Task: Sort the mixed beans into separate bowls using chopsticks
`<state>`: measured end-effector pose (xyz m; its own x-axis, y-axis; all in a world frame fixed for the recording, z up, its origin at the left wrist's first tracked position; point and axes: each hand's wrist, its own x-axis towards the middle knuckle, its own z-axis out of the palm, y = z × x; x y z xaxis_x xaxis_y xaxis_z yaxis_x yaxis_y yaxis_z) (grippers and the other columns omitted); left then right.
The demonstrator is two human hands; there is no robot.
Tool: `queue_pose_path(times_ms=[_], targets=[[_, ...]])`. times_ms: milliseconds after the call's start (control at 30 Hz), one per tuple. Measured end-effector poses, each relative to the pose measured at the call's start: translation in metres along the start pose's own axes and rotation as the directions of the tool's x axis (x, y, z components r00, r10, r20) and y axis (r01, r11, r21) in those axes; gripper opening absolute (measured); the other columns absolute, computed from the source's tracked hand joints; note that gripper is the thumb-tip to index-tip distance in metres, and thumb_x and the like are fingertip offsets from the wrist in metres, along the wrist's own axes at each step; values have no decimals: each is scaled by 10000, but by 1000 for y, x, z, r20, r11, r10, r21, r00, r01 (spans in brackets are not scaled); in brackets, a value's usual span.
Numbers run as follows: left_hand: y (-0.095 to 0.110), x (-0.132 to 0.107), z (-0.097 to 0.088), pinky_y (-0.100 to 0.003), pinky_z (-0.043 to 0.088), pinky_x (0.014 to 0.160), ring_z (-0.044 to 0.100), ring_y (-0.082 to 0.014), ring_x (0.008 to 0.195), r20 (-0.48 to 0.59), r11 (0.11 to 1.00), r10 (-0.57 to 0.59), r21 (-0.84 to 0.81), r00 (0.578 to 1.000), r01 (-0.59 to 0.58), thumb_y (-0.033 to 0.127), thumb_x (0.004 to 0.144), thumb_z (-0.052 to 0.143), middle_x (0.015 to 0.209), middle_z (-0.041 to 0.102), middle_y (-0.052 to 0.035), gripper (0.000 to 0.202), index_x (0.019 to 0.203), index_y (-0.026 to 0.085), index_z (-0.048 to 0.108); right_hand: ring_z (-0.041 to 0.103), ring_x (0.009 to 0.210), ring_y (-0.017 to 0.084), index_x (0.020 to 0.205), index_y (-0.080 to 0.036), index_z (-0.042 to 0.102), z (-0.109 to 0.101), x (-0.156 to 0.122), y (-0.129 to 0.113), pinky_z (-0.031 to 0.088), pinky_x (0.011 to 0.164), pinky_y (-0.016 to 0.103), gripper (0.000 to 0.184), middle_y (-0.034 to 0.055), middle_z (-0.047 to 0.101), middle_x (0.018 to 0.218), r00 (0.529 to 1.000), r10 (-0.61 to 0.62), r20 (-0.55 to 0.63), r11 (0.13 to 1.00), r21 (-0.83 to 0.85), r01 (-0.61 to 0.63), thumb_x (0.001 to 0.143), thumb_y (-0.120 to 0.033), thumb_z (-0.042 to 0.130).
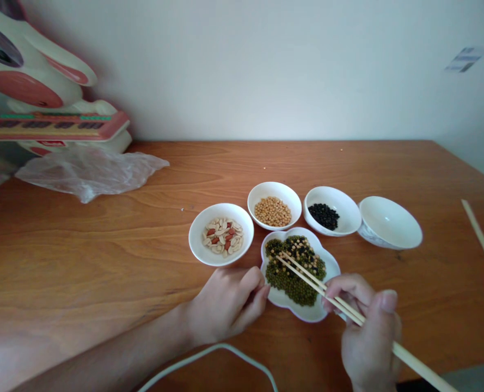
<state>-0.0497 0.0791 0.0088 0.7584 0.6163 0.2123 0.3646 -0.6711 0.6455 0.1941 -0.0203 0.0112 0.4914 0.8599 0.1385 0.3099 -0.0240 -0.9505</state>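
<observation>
My right hand grips a pair of wooden chopsticks, their tips down among the beans on a white flower-shaped plate. Green mung beans cover much of this plate, mixed with black beans and yellow soybeans toward its far side. At the plate's left rim, my left hand is closed, thumb and forefinger pinching the edge. Around the plate stand a bowl of peanuts, a bowl of soybeans, and a bowl with black beans.
A fourth white bowl, tilted, holds nothing visible. A loose wooden stick lies at the right. Crumpled clear plastic rests before a toy keyboard at the back left. A pale cable loops along the near edge.
</observation>
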Motion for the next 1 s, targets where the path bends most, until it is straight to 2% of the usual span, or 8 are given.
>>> queue_pose_path(times_ms=[267, 533, 800, 1000], targets=[[-1, 0, 1, -275, 411, 578, 605, -134, 588, 5, 1000, 0, -6, 1000, 0, 217, 1075, 473, 743, 640, 37, 136, 941, 238, 475, 623, 577, 181, 701, -204, 714, 6, -2, -2, 465, 540, 301, 821, 61, 657, 601, 998, -29, -47, 999, -29, 28, 1072, -711, 185], [0, 0, 0, -275, 417, 571, 599, -135, 588, -2, 1000, -5, -12, 1000, 5, 207, 1060, 485, 742, 642, 32, 135, 927, 235, 483, 612, 548, 193, 684, -210, 690, 4, 2, -5, 469, 512, 310, 876, 60, 635, 578, 997, -74, 9, 997, 4, 73, 1018, -805, 140], [0, 1, 0, -270, 413, 565, 589, -133, 585, 2, 1000, -11, -18, 1000, 11, 203, 1065, 478, 749, 644, 32, 129, 940, 234, 488, 620, 555, 201, 681, -210, 691, 6, 3, -5, 469, 514, 316, 900, 65, 635, 576, 998, -57, -1, 998, -1, 57, 999, -836, 128], [0, -1, 0, -270, 407, 572, 592, -129, 585, 1, 1000, -5, -7, 1000, 5, 207, 1070, 481, 748, 640, 35, 129, 944, 232, 493, 628, 569, 196, 698, -207, 701, 7, 0, -2, 464, 531, 316, 888, 67, 652, 592, 999, -39, -17, 999, -25, 38, 1028, -790, 119]])
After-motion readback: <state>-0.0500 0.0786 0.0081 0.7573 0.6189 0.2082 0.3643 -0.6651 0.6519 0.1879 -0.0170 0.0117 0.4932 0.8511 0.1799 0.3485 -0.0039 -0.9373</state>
